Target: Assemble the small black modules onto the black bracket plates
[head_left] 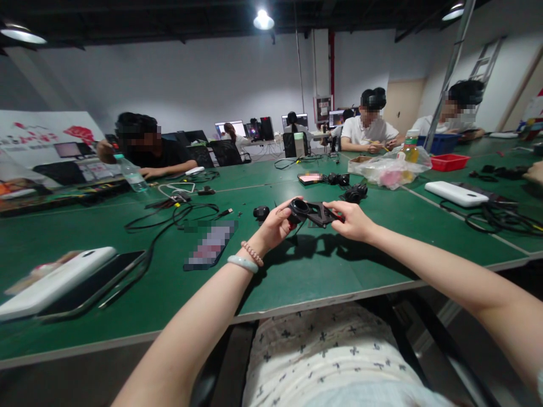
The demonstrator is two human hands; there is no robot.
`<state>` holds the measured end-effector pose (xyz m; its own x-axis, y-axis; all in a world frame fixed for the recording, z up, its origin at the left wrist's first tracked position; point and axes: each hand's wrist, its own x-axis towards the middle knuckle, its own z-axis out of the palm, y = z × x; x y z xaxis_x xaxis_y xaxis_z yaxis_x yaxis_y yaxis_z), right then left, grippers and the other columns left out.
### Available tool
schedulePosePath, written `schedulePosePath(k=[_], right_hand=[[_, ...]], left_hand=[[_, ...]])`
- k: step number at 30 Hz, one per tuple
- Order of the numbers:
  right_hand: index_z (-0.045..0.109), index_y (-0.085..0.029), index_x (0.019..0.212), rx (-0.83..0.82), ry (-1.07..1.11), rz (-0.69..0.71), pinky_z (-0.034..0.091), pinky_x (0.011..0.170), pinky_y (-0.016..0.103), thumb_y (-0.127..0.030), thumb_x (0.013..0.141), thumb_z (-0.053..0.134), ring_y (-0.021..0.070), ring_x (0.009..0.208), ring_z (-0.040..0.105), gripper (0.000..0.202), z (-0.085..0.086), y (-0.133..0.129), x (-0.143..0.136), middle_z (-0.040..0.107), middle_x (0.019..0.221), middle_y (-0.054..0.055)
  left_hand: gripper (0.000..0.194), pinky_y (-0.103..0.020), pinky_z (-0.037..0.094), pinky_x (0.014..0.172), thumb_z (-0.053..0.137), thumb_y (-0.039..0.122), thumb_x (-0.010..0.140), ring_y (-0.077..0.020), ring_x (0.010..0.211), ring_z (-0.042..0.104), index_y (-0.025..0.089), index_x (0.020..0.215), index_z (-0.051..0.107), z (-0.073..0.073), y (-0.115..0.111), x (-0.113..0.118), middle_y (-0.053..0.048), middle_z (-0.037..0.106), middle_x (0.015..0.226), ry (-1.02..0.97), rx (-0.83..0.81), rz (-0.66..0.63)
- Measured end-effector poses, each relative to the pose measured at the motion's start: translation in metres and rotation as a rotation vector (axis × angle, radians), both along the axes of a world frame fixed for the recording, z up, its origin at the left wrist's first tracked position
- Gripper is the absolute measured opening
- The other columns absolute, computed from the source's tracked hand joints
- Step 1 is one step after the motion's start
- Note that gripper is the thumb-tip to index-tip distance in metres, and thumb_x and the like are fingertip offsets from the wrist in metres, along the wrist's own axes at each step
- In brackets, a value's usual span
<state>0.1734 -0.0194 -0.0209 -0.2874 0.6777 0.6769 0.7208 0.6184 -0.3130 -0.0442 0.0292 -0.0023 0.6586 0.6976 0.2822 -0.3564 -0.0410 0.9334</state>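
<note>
Above the green table (339, 268), my left hand (276, 226) is closed on a round black part (299, 210) with a ring-shaped opening. My right hand (352, 220) pinches the right end of a black frame-like piece (320, 215) with gaps in it. The two black pieces meet between my hands; whether they are joined I cannot tell. A small black device (261, 213) lies just left of my left hand. Beyond my hands is another black item (355, 193). A phone (211, 244) lies on the table left of my left wrist.
Black cables (178, 215) spread across the left side, near a white power bank (59, 280) and dark phone (91, 285). On the right lie another white power bank (456, 194), a red tray (449, 163) and a plastic bag (392, 169). People sit across the table.
</note>
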Motion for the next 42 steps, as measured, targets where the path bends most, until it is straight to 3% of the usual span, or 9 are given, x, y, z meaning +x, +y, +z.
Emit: schedulePosePath(k=[19, 26, 29, 33, 37, 42], right_hand=[[0.055, -0.013, 0.102, -0.085, 0.109, 0.048, 0.043, 0.061, 0.023, -0.013, 0.062, 0.044, 0.0136, 0.067, 0.054, 0.042, 0.003, -0.008, -0.005, 0.061, 0.088, 0.006], [0.056, -0.011, 0.101, -0.146, 0.12, 0.035, 0.039, 0.055, 0.02, -0.014, 0.062, 0.043, 0.0097, 0.057, 0.049, 0.041, 0.006, -0.009, -0.004, 0.059, 0.076, 0.004], [0.057, -0.012, 0.099, -0.23, 0.053, 0.015, 0.034, 0.05, 0.019, -0.016, 0.064, 0.041, 0.0078, 0.049, 0.043, 0.038, 0.01, -0.009, -0.002, 0.056, 0.064, 0.0], [0.057, -0.015, 0.099, -0.259, -0.123, -0.04, 0.032, 0.051, 0.019, -0.02, 0.066, 0.043, 0.0091, 0.05, 0.043, 0.037, 0.018, -0.006, 0.008, 0.053, 0.058, -0.002], [0.052, -0.017, 0.108, -0.272, -0.279, -0.113, 0.034, 0.058, 0.02, -0.025, 0.065, 0.049, 0.0124, 0.062, 0.05, 0.043, 0.026, 0.002, 0.029, 0.058, 0.07, 0.002], [0.053, -0.018, 0.107, -0.431, -0.393, -0.299, 0.038, 0.06, 0.021, -0.031, 0.069, 0.048, 0.0158, 0.069, 0.054, 0.041, 0.03, 0.02, 0.064, 0.061, 0.084, 0.007]], left_hand=[[0.054, -0.024, 0.045, 0.067, 0.062, 0.037, 0.066, -0.0174, 0.084, 0.056, 0.016, 0.114, 0.048, 0.002, -0.007, 0.002, -0.01, 0.055, 0.107, 0.056, 0.121, 0.107], [0.056, -0.019, 0.043, 0.056, 0.062, 0.037, 0.067, -0.017, 0.082, 0.055, 0.016, 0.117, 0.045, 0.003, -0.007, 0.001, -0.01, 0.053, 0.111, 0.169, 0.291, 0.192], [0.058, -0.021, 0.044, 0.058, 0.065, 0.031, 0.064, -0.0164, 0.079, 0.055, 0.015, 0.115, 0.046, 0.005, -0.008, 0.0, -0.01, 0.053, 0.111, 0.286, 0.411, 0.256], [0.058, -0.032, 0.045, 0.075, 0.067, 0.031, 0.061, -0.0199, 0.086, 0.055, 0.013, 0.113, 0.048, 0.005, -0.009, 0.003, -0.01, 0.054, 0.109, 0.386, 0.512, 0.309], [0.059, -0.037, 0.04, 0.086, 0.07, 0.03, 0.055, -0.0234, 0.098, 0.05, 0.015, 0.109, 0.051, 0.004, -0.01, 0.005, -0.01, 0.052, 0.11, 0.437, 0.694, 0.406], [0.059, -0.039, 0.037, 0.089, 0.071, 0.031, 0.053, -0.0248, 0.101, 0.049, 0.016, 0.107, 0.052, 0.0, -0.008, 0.005, -0.01, 0.052, 0.11, 0.496, 0.794, 0.447]])
